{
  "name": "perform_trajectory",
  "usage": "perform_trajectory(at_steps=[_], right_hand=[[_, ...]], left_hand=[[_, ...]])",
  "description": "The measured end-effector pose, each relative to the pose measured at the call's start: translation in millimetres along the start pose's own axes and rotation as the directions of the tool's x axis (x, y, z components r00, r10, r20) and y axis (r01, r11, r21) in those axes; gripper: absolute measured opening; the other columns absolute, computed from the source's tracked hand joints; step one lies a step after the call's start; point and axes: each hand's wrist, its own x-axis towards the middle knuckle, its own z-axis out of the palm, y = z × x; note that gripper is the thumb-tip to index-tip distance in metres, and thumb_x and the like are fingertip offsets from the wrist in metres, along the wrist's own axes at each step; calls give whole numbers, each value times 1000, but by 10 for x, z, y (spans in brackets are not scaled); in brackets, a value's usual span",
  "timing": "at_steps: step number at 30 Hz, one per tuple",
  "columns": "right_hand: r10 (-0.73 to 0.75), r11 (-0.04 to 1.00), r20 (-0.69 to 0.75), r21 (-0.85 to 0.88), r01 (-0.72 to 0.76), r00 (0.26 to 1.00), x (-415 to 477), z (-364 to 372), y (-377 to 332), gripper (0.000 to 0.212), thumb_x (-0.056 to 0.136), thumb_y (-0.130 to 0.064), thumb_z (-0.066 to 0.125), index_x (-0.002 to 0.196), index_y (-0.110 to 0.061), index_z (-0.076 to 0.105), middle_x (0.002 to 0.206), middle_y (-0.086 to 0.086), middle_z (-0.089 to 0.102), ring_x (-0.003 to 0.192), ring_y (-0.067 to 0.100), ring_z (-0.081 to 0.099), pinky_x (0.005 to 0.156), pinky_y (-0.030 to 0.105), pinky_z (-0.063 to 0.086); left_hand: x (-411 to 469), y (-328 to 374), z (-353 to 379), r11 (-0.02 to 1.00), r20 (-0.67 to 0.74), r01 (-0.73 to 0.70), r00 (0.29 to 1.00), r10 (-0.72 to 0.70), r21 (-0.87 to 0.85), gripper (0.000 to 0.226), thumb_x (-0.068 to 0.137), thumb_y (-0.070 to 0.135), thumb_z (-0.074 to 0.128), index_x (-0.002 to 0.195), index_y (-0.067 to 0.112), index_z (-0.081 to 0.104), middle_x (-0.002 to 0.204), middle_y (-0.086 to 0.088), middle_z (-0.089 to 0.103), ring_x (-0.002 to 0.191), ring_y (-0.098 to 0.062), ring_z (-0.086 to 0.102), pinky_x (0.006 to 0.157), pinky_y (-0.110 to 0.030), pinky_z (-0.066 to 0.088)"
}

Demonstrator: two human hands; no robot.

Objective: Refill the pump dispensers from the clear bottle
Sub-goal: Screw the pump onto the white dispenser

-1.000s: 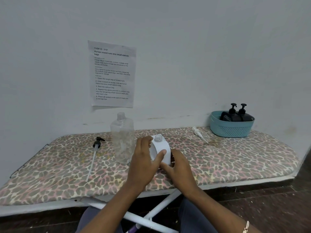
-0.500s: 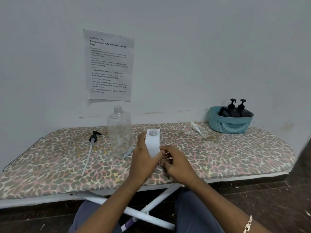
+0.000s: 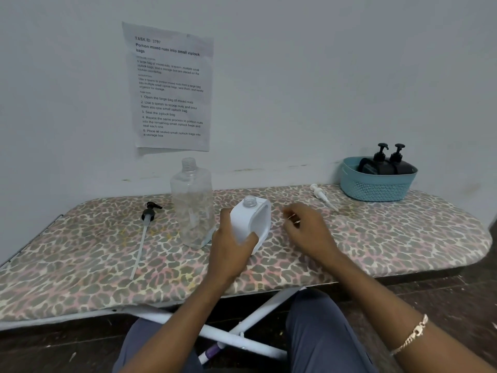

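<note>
A white dispenser bottle (image 3: 251,222) with its neck uncapped stands on the ironing board (image 3: 376,238); my left hand (image 3: 231,249) grips its lower left side. My right hand (image 3: 306,230) hovers just right of it, off the bottle, fingers loosely curled and apart. The clear bottle (image 3: 192,203) stands uncapped directly to the left, nearly empty. A black pump head with a long tube (image 3: 146,227) lies further left. A white pump head (image 3: 322,196) lies at the back right.
A teal basket (image 3: 376,188) at the far right back holds two black pump dispensers (image 3: 390,164). A printed sheet (image 3: 169,87) is taped to the wall behind. The board's white legs (image 3: 242,335) and my knees are below its front edge.
My right hand has let go of the white bottle and moved right. The left hand has turned the bottle, so its recessed side faces right.
</note>
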Motion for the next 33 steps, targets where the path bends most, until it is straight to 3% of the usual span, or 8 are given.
perform_trajectory(at_steps=[5,8,11,14,18,24,28,33], right_hand=[[19,942,-141,-330,-65,990,724,-258,290,26,97,-23,66,114,-4,69,110,10,65,90,20,60,79,34,51],[157,852,-96,-490,-184,983,1172,-372,516,31,94,-33,73,92,-6,59,111,18,63,92,33,61,73,35,43],[296,771,-7,-589,-243,955,1482,-387,690,45,88,-40,80,92,-9,48,111,21,65,97,40,65,71,37,44],[380,718,68,-651,-248,923,1563,-378,827,42,87,-35,82,102,-4,57,111,21,69,97,37,66,71,36,46],[415,714,52,-637,-290,908,1577,-317,1017,23,89,-14,71,95,-6,49,111,24,68,85,33,55,70,36,45],[489,829,-12,-303,-469,872,1625,-396,887,34,82,-22,82,80,2,59,71,17,65,59,29,63,50,29,48],[509,811,111,272,-518,854,1518,-402,547,31,83,-10,83,99,14,69,89,31,74,71,36,73,77,50,63],[276,680,205,649,-341,939,1205,-512,-80,19,95,-7,71,106,8,69,94,23,71,89,37,72,86,43,61]], left_hand=[[65,-73,31,1000,-4,8,1000,-8,-26,61,88,35,75,135,38,36,117,2,59,86,-32,72,57,-45,63],[71,-112,39,999,-7,10,1000,-10,-43,62,87,37,77,135,38,37,117,2,59,87,-33,71,60,-49,63],[96,-148,35,998,-3,3,1000,-3,-63,59,88,35,78,132,41,39,117,2,61,88,-32,72,58,-41,62],[67,-126,37,997,-7,-29,1000,29,-67,58,89,32,78,130,40,39,119,4,60,96,-23,69,59,-34,61],[80,-140,33,997,-3,-29,1000,29,-74,56,88,32,78,126,41,38,117,10,59,97,-21,69,62,-42,64],[71,-126,25,995,-10,-29,1000,28,-93,54,83,39,77,122,44,40,115,10,59,92,-28,72,62,-51,63],[62,-120,16,992,-37,-37,999,33,-123,55,84,31,82,119,41,41,118,10,58,100,-26,69,67,-52,64],[12,-92,-6,990,6,-46,999,47,-135,50,82,39,83,119,40,49,112,7,63,91,-25,71,58,-48,63]])
